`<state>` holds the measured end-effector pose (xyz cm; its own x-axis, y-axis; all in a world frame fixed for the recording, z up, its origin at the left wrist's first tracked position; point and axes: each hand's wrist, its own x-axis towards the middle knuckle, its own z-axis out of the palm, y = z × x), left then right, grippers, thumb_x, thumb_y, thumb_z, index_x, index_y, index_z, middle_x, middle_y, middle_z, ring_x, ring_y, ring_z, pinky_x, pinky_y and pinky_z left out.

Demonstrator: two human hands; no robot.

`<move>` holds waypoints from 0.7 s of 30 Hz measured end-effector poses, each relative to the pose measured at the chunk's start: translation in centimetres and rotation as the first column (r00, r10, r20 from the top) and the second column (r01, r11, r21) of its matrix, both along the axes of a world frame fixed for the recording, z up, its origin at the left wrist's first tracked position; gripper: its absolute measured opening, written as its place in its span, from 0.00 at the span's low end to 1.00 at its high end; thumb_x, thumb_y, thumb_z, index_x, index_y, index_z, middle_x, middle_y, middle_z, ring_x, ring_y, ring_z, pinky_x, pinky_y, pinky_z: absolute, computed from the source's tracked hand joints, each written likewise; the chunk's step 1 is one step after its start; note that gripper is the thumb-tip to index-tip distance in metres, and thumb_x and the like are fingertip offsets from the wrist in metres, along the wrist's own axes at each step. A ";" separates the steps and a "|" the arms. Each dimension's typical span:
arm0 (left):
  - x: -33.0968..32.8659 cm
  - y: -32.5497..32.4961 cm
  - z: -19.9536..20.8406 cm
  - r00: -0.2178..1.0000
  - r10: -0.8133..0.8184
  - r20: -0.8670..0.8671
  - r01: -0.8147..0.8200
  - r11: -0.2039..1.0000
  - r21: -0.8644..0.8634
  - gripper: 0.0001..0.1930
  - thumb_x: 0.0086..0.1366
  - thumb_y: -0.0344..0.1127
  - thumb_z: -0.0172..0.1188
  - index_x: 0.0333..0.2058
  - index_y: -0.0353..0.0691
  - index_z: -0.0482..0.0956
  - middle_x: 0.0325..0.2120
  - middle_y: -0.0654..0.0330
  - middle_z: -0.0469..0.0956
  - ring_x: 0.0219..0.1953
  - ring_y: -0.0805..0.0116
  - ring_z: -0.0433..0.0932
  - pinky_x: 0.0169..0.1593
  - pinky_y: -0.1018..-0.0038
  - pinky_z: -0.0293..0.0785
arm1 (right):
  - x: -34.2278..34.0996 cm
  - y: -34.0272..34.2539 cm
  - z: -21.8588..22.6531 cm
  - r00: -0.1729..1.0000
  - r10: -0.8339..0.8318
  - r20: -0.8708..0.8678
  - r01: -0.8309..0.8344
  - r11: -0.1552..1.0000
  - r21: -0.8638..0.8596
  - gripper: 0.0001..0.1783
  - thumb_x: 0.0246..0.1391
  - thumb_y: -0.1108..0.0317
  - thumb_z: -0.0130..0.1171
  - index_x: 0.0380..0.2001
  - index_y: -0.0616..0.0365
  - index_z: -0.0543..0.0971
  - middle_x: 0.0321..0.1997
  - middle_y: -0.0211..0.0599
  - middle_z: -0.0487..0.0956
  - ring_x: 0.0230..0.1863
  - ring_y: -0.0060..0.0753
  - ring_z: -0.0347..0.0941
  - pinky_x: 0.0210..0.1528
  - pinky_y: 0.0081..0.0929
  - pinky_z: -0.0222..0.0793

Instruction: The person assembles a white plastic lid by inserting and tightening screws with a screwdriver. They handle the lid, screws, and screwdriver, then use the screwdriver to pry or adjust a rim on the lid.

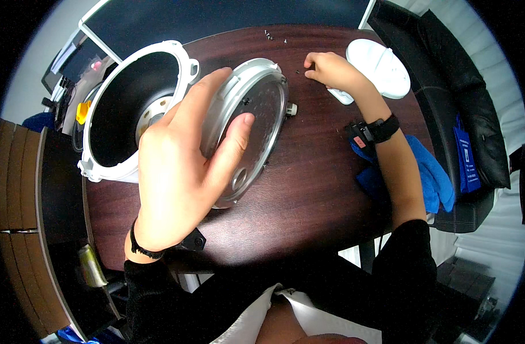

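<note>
A white-rimmed cooker lid with a clear inner plate stands tilted on the table. My left hand grips it, thumb over the plate side and fingers along the outer edge. Just left of it is the white cooker body, its dark inside facing up; my left hand covers part of its rim. Farther right, my right hand hovers low over the table with curled fingers, thumb and forefinger tips apart. A tiny dark piece lies close to those fingertips. Beside that hand rests a white oval cover.
Several small screws lie at the far edge of the dark wooden table. A blue cloth lies under and beside my right forearm. A black sofa with a blue bag stands right of the table, cardboard boxes to the left.
</note>
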<state>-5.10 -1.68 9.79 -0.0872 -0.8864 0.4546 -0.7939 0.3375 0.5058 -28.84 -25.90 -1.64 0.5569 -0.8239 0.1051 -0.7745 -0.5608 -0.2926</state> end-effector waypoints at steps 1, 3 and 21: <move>-0.1 0.0 0.0 1.000 -0.005 -0.003 0.005 1.000 0.004 0.21 0.61 0.34 0.62 0.51 0.34 0.74 0.32 0.49 0.80 0.33 0.70 0.79 0.40 0.74 0.73 | 0.1 -0.3 -0.5 1.000 0.006 0.006 -0.005 1.000 -0.026 0.13 0.57 0.64 0.59 0.38 0.63 0.76 0.22 0.38 0.78 0.19 0.34 0.75 0.22 0.33 0.70; -0.3 -0.1 0.0 1.000 -0.016 0.004 0.016 1.000 -0.017 0.21 0.61 0.33 0.62 0.51 0.34 0.74 0.33 0.48 0.80 0.34 0.68 0.80 0.41 0.73 0.74 | 0.1 -1.0 -1.5 0.999 0.029 0.029 -0.026 0.995 -0.099 0.13 0.57 0.62 0.59 0.37 0.63 0.76 0.22 0.39 0.78 0.20 0.35 0.75 0.23 0.35 0.70; -0.1 -0.3 -0.4 0.999 -0.028 0.029 0.029 0.999 -0.037 0.19 0.61 0.32 0.60 0.51 0.35 0.74 0.36 0.45 0.80 0.41 0.59 0.82 0.45 0.69 0.74 | 3.2 -3.6 -2.3 0.977 -0.144 -0.160 0.166 0.977 0.132 0.21 0.58 0.59 0.55 0.17 0.63 0.73 0.13 0.41 0.74 0.15 0.36 0.74 0.22 0.34 0.70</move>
